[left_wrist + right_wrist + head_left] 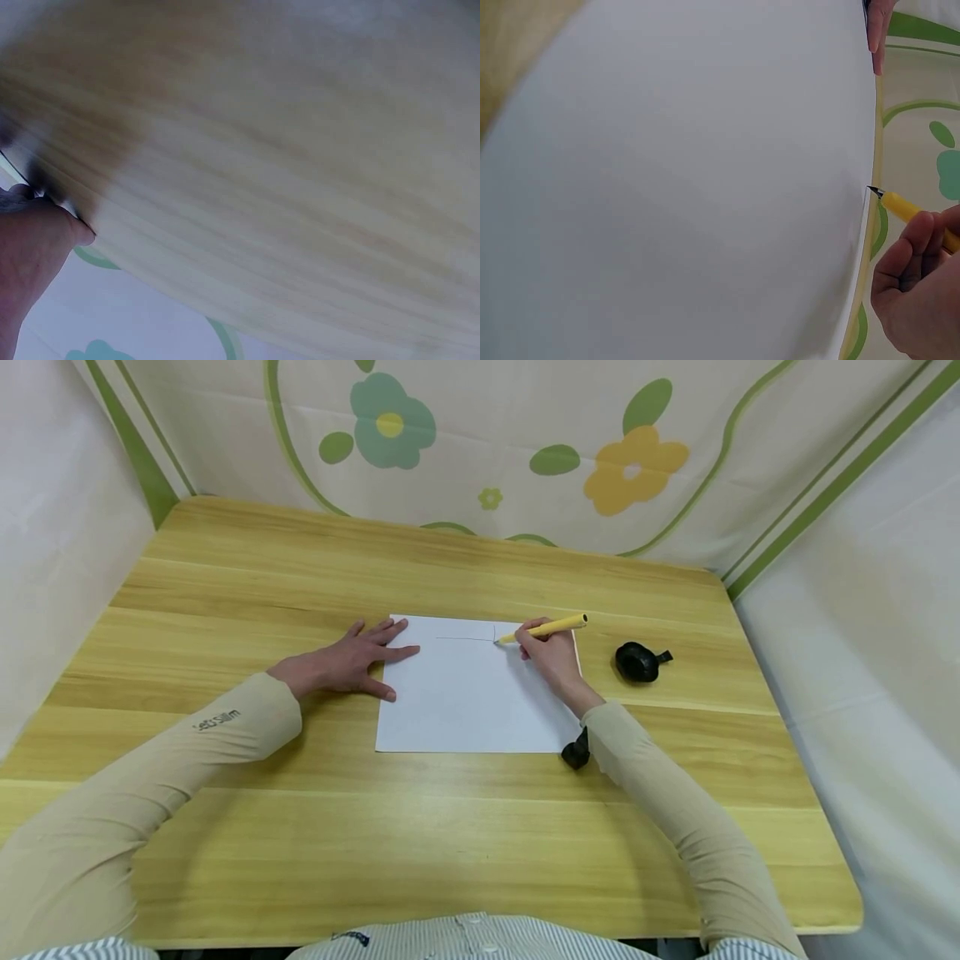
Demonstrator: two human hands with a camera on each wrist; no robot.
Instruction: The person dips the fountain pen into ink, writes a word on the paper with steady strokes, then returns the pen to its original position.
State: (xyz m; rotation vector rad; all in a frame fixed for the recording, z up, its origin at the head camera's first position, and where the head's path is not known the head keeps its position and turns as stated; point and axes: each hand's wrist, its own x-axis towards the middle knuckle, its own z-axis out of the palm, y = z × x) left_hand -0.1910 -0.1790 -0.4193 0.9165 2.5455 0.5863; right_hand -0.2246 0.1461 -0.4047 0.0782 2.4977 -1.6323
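A white sheet of paper (457,710) lies on the wooden table, with a thin horizontal line and a short vertical line near its top. My right hand (553,658) pinches a yellow fountain pen (558,626), its dark nib (874,190) at the paper where the two lines meet. With fingers spread, my left hand (352,662) rests over the sheet's left edge, fingertips on the paper. In the left wrist view only part of the left hand (34,255) shows, at the left border.
To the right of the paper sits a small black round object (637,662) with a short tab. Another black piece (576,752) shows by the right cuff, at the sheet's lower right corner. Behind the wooden table (450,835) hangs a white curtain (487,435) with printed flowers.
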